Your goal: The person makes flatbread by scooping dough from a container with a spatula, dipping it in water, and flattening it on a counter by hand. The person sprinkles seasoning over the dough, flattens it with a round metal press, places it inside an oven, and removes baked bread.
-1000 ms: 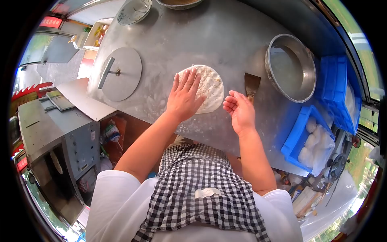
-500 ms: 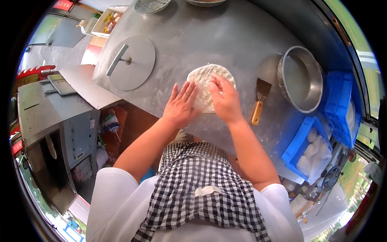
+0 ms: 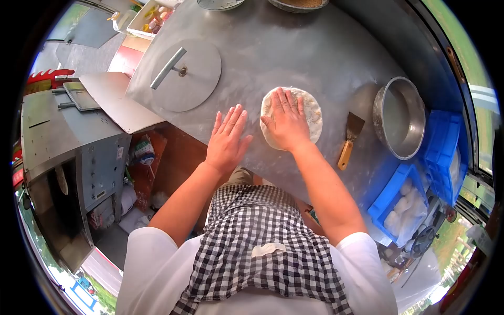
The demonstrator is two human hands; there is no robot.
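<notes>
A round flat piece of white dough (image 3: 311, 113) lies on the floured steel worktop (image 3: 294, 58). My right hand (image 3: 285, 122) rests flat on top of the dough with its fingers spread. Just left of the dough, my left hand (image 3: 227, 140) lies flat and open on the worktop, holding nothing. A scraper with a wooden handle (image 3: 348, 140) lies to the right of the dough, apart from both hands.
A round metal lid with a bar handle (image 3: 184, 75) sits at the left of the worktop. A steel bowl (image 3: 400, 117) stands at the right, with blue crates (image 3: 398, 198) holding dough balls beyond the edge. A metal cabinet (image 3: 68, 157) stands at the lower left.
My left hand came off the dough and moved left onto the bare worktop. My right hand moved from beside the scraper onto the dough and now presses flat on it.
</notes>
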